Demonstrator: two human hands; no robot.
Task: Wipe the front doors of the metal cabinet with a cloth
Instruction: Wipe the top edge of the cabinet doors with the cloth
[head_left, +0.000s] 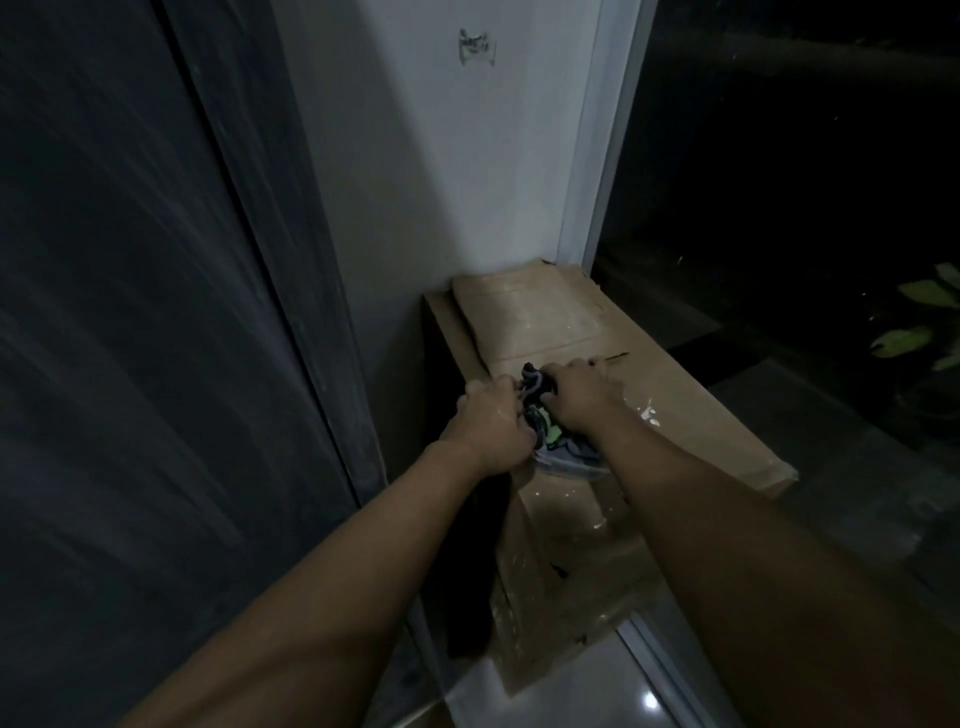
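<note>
Cardboard box beneath gripped cloth; white wall behind, cabinet left.

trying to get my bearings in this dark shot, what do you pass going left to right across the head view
metal cabinet door → white wall → left hand → cloth → right hand → green leaves

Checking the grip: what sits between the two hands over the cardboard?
The bunched cloth, dark with green patches, gripped by the left hand and right hand, in the head view.
</note>
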